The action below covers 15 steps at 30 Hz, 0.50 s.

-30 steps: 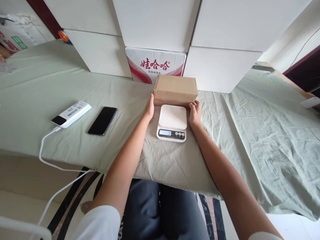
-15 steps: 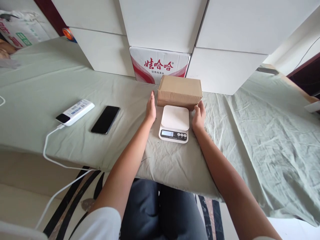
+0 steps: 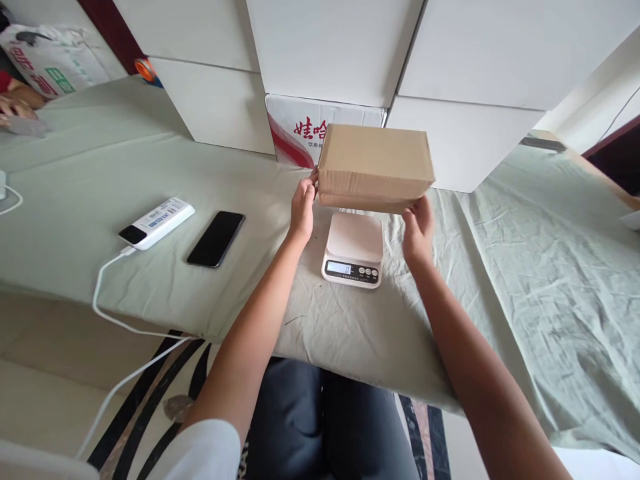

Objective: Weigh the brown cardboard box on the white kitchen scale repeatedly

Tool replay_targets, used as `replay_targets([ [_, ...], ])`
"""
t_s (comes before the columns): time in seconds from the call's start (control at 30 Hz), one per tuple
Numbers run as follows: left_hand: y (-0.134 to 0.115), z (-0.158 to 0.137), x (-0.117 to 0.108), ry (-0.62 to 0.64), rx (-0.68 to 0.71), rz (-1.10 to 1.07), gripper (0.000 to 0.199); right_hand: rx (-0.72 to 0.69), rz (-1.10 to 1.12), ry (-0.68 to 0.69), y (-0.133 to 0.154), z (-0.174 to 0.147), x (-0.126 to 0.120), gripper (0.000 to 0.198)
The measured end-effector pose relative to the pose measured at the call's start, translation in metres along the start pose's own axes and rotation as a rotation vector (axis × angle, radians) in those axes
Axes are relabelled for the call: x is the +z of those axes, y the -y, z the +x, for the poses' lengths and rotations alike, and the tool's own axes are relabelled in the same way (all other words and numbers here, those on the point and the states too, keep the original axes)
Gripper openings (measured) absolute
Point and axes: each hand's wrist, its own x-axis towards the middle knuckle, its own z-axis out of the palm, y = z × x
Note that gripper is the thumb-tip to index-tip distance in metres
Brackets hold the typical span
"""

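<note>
A brown cardboard box [image 3: 375, 160] is held up between my two hands, just behind and above a white kitchen scale [image 3: 355, 240]. My left hand [image 3: 303, 208] grips the box's left end, and my right hand [image 3: 419, 230] holds its lower right corner. Some fingertips are hidden behind and under the cardboard. The scale lies on the green cloth with a bare platform, and its lit display [image 3: 339, 269] appears to read 0.
Stacked white boxes [image 3: 330, 47] form a wall behind, with a red-and-white printed carton [image 3: 295, 130] at the bottom. To the left lie a black phone [image 3: 217, 239] and a white power bank [image 3: 157, 223] with a cable [image 3: 107, 310]. Another person's hand [image 3: 15, 107] shows far left.
The cardboard box has risen off the cloth and come nearer, now gripped by both hands. Half a second ago my left hand stood apart beside it. The scale stayed put.
</note>
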Motion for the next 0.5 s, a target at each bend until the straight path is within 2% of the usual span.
replay_targets([
  [0.1, -0.026, -0.015, -0.002, -0.044, 0.163, 0.016, 0.061, -0.052, -0.063, -0.018, 0.027, -0.019, -0.017, 0.052],
  [0.2, -0.038, -0.026, 0.0, -0.144, 0.259, 0.044, 0.06, -0.073, -0.041, -0.056, 0.034, -0.051, -0.023, 0.05],
  [0.33, -0.032, -0.028, 0.001, -0.259, 0.282, 0.062, 0.063, 0.008, -0.017, -0.082, 0.019, -0.082, -0.017, 0.049],
  [0.5, -0.024, -0.027, -0.001, -0.216, 0.299, 0.028, 0.064, 0.062, -0.037, -0.1, 0.009, -0.086, -0.017, 0.048],
])
